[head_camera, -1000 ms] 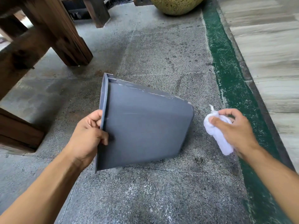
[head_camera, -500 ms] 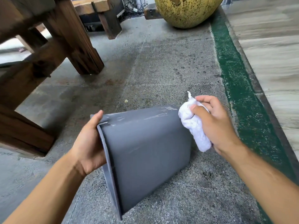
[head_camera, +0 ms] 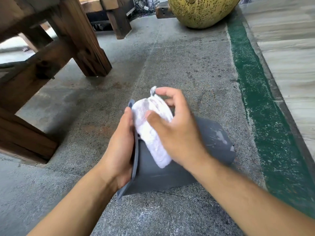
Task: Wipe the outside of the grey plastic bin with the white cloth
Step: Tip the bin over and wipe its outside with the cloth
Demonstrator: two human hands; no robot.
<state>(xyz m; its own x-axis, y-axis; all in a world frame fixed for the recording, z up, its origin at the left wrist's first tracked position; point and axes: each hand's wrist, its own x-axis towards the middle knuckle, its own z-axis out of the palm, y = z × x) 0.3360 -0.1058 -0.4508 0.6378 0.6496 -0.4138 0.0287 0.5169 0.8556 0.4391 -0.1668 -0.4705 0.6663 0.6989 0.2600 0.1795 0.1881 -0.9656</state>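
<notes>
Low in the middle of the frame, the grey plastic bin (head_camera: 172,174) lies tipped on its side on the speckled concrete floor (head_camera: 179,65). The left hand (head_camera: 119,150) grips its rim, thumb along the edge. The right hand (head_camera: 179,132) clutches the bunched white cloth (head_camera: 153,133), pressing it against the bin's outer wall beside the rim. Pale scuffs mark the bin's right end. Wooden legs (head_camera: 81,40) stand at upper left.

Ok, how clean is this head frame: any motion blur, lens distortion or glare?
Head view: the right hand and white cloth are smeared by motion; the left hand on the grey bin rim is sharper. Wide-angle bending curves the green strip. Soft daylight, no harsh glare.
</notes>
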